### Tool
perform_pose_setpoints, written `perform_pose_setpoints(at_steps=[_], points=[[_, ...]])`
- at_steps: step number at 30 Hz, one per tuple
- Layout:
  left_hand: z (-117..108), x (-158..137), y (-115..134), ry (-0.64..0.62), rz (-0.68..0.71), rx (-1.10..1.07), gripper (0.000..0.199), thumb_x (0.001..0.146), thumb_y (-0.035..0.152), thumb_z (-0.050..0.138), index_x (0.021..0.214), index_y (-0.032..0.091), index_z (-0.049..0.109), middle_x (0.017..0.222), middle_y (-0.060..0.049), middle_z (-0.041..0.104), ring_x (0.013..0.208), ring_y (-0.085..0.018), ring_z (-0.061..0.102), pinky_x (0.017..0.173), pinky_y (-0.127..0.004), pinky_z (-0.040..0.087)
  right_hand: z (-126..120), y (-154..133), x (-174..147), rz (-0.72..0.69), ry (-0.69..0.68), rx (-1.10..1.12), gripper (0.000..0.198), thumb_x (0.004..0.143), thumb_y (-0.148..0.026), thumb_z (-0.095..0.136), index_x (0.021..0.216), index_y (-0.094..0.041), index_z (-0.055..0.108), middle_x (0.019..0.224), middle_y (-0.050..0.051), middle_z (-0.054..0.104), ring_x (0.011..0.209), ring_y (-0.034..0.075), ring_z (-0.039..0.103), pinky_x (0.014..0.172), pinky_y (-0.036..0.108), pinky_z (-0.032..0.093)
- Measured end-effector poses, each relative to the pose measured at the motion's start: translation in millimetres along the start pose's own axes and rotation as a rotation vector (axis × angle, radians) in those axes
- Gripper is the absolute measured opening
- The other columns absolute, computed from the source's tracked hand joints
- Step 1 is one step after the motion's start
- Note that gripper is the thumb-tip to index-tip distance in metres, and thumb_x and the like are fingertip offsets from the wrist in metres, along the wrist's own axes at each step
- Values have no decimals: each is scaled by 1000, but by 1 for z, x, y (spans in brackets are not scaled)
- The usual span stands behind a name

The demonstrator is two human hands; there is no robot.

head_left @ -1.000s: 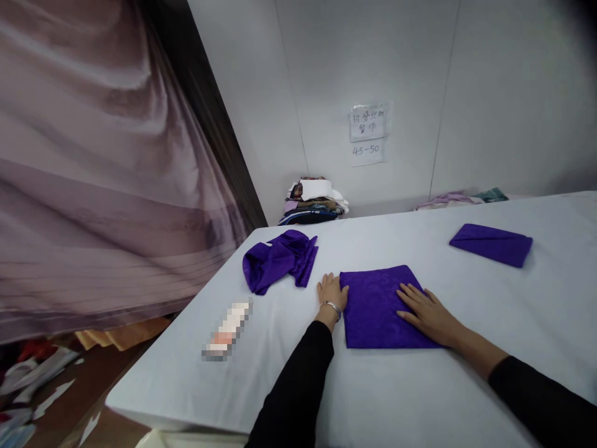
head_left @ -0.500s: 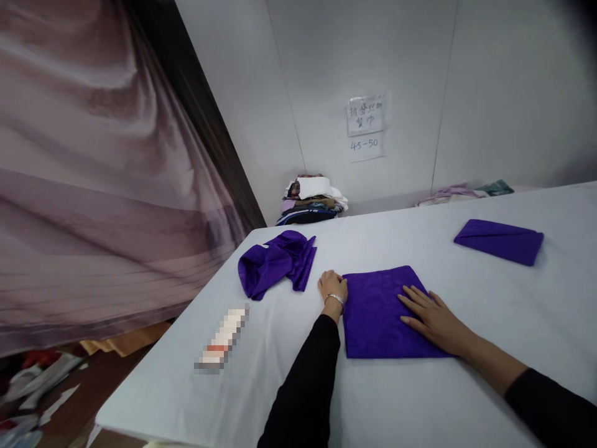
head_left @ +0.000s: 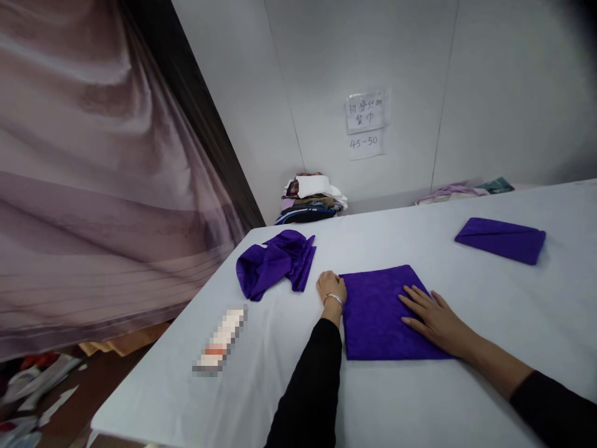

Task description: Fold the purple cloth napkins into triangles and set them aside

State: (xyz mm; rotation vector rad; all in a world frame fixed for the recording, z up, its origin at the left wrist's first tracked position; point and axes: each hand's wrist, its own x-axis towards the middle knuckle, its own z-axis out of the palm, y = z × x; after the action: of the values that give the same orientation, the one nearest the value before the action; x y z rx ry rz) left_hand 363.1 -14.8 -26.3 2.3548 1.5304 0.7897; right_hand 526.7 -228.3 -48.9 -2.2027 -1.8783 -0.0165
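Note:
A purple cloth napkin (head_left: 373, 317), folded into a flat square-like shape, lies on the white-covered table in front of me. At its upper left corner, my left hand (head_left: 331, 288) is closed with curled fingers on the edge; the fingertips are partly hidden. My right hand (head_left: 431, 317) rests flat on the right side of the cloth, fingers spread, hiding part of that edge. Farther right lies another purple napkin (head_left: 501, 239), folded into a narrow slanted packet. To the left, a crumpled purple napkin (head_left: 275, 264) sits in a loose heap.
The white tablecloth (head_left: 261, 386) covers the table. A blurred-out strip-shaped item (head_left: 221, 342) lies at its left. Stacked clothes (head_left: 312, 199) and more fabric (head_left: 459, 191) are behind the far edge. A pinkish curtain (head_left: 116, 205) hangs at left; a handwritten sign (head_left: 366, 124) is on the wall.
Both hands keep nearly the same places on the napkin. Only a slight shift of the whole view shows.

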Motion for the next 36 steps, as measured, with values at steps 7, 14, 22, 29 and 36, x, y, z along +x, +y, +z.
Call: perform_pose_setpoints(at_steps=[7, 14, 22, 29, 36], points=[[-3, -4, 0, -1, 8, -27, 25, 76, 18, 54, 101, 17, 58, 112, -10, 58, 112, -22, 47, 96, -38, 32, -5, -1, 0, 73, 7, -28, 62, 86, -60, 28, 135, -22, 39, 143, 11, 31, 132, 28, 22, 104, 56, 18], [-20, -22, 0, -26, 282, -197, 20, 77, 16, 55, 96, 18, 62, 116, -8, 59, 113, -20, 48, 98, -38, 36, -5, 2, 1, 66, -1, -18, 63, 87, -60, 27, 136, -22, 37, 144, 11, 30, 132, 28, 23, 104, 54, 19], [-43, -42, -24, -87, 356, -247, 20, 77, 10, 51, 88, 20, 63, 93, -4, 66, 91, -17, 59, 85, -36, 47, -28, -25, -10, -19, 51, 32, 58, 88, -56, 30, 134, -23, 39, 143, 9, 31, 134, 27, 18, 105, 54, 14], [-73, -81, -46, -313, 506, -357, 49, 62, -4, 43, 98, 23, 62, 105, -1, 64, 100, -15, 56, 93, -33, 44, -24, -70, -38, -338, -142, 208, 51, 89, -45, 38, 136, -26, 37, 138, 5, 41, 130, 24, 30, 107, 51, 13], [-88, -110, -53, -419, 668, -274, 48, 62, 4, 53, 105, 25, 61, 120, -3, 57, 112, -20, 49, 99, -41, 37, -18, -76, -39, -246, -80, 162, 46, 88, -30, 36, 133, -24, 42, 138, 7, 42, 128, 24, 34, 103, 48, 25]])
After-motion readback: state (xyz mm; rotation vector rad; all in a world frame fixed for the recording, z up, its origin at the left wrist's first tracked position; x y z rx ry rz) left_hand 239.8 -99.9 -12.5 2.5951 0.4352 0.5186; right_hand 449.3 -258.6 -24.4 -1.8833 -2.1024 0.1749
